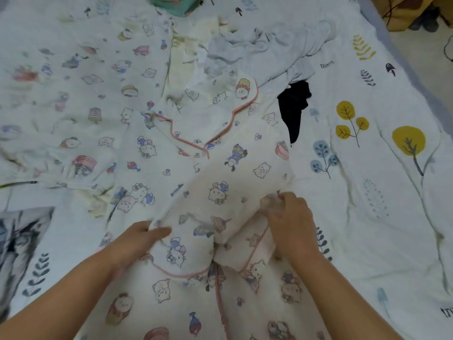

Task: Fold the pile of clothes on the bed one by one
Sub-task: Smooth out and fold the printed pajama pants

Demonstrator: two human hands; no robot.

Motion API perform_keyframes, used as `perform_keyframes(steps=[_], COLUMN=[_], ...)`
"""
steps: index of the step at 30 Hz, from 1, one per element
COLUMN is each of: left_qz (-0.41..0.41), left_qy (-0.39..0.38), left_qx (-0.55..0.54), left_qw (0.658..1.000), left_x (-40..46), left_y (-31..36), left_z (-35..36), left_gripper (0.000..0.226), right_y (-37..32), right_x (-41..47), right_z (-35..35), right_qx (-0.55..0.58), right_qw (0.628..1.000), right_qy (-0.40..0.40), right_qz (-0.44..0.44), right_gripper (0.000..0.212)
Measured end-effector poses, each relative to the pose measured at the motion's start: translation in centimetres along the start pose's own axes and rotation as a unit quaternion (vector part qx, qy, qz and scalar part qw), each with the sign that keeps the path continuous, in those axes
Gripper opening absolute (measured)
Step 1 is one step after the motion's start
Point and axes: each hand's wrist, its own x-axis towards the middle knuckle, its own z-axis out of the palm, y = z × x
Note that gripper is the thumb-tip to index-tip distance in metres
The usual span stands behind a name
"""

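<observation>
On the leaf-print bed (pixel 392 217), both hands bunch a cream cartoon-print pyjama top (pixel 208 173): left hand (pixel 143 235), right hand (pixel 286 217); flatten before folding.

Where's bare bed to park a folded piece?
Free: the bedspread right of the cartoon pyjama top, below the black garment; also a strip at left, near the left hand. Crowded: top centre, where the grey garment and other clothes pile up.
</observation>
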Motion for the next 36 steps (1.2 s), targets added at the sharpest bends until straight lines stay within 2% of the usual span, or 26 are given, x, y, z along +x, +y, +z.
perform_keyframes(steps=[3, 4, 5, 8, 11, 13, 14, 16, 17, 18, 21, 22, 24, 25, 27, 28, 30, 33, 36], left_qz=[0.039, 0.050, 0.054, 0.021, 0.008, 0.034, 0.050, 0.072, 0.081, 0.098, 0.140, 0.136, 0.188, 0.231, 0.316, 0.326, 0.348, 0.343, 0.297], left_qy=[-0.010, 0.001, 0.007, -0.039, -0.078, -0.100, -0.108, -0.094, -0.068, -0.027, 0.100, 0.140, 0.228, 0.251, 0.294, 0.288, 0.260, 0.188, 0.153], left_qx=[-0.115, -0.117, -0.091, 0.011, 0.084, 0.122, 0.136, 0.134, 0.135, 0.151, 0.287, 0.346, 0.455, 0.466, 0.445, 0.450, 0.498, 0.582, 0.623], left_qw=[0.993, 0.992, 0.994, 0.999, 0.993, 0.987, 0.984, 0.984, 0.985, 0.983, 0.942, 0.918, 0.840, 0.816, 0.785, 0.780, 0.750, 0.713, 0.708], left_x=[-0.2, 0.1, 0.3, 0.8, 0.7, 0.7, 0.8, 1.1, 1.2, 1.4, 1.8, 1.9, 2.1, 2.3, 2.7, 3.0, 3.8, 6.5, 8.2], left_y=[0.4, 0.3, 0.1, -1.4, -3.0, -3.7, -4.1, -4.7, -4.8, -4.7, -4.0, -3.7, -3.1, -2.9, -2.4, -2.1, -2.0, -3.8, -4.8], left_z=[-1.2, -1.6, -2.0, -3.6, -5.0, -5.8, -6.1, -6.3, -6.3, -6.0, -4.8, -4.4, -3.7, -3.3, -2.0, -1.1, 0.4, 0.4, -0.4], left_gripper=[0.021, 0.019, 0.017, 0.039, 0.026, 0.029, 0.032, 0.029, 0.025, 0.025, 0.020, 0.019, 0.029, 0.035, 0.046, 0.051, 0.058, 0.060, 0.061], right_y=[0.6, 0.6, 0.6, 0.0, -0.2, -0.6, -0.6, -0.7, -0.8, -0.8, -0.2, 0.0, 0.0, -0.5, -2.4, -3.3, -3.9, -0.9, 1.5], right_x=[3.9, 5.0, 5.8, 7.1, 8.5, 9.7, 10.3, 11.6, 12.1, 12.5, 13.9, 14.2, 14.5, 14.3, 12.9, 12.0, 10.6, 11.0, 12.6], right_z=[0.6, 0.8, 0.9, 0.9, 0.7, 0.8, 0.9, 0.8, 0.5, 0.1, -0.9, -1.0, -0.8, -0.6, 0.5, 1.5, 3.8, 5.9, 4.9], right_qx=[-0.023, -0.053, -0.069, -0.016, 0.068, 0.112, 0.108, 0.070, 0.053, 0.044, 0.023, 0.015, 0.003, -0.012, -0.060, -0.086, -0.181, -0.348, -0.380], right_qw=[0.999, 0.998, 0.997, 0.998, 0.994, 0.988, 0.988, 0.993, 0.993, 0.991, 0.982, 0.983, 0.978, 0.973, 0.961, 0.959, 0.952, 0.921, 0.914], right_qy=[0.033, 0.038, 0.044, 0.041, 0.048, 0.058, 0.062, 0.074, 0.095, 0.127, 0.183, 0.178, 0.193, 0.222, 0.265, 0.251, 0.158, -0.001, -0.062], right_qz=[0.019, 0.017, 0.013, 0.036, 0.070, 0.092, 0.093, 0.062, 0.036, 0.017, 0.025, 0.047, 0.076, 0.063, -0.038, -0.104, -0.188, -0.175, -0.128], right_gripper=[0.045, 0.046, 0.046, 0.043, 0.056, 0.067, 0.065, 0.039, 0.026, 0.025, 0.031, 0.031, 0.039, 0.046, 0.057, 0.061, 0.070, 0.077, 0.081])
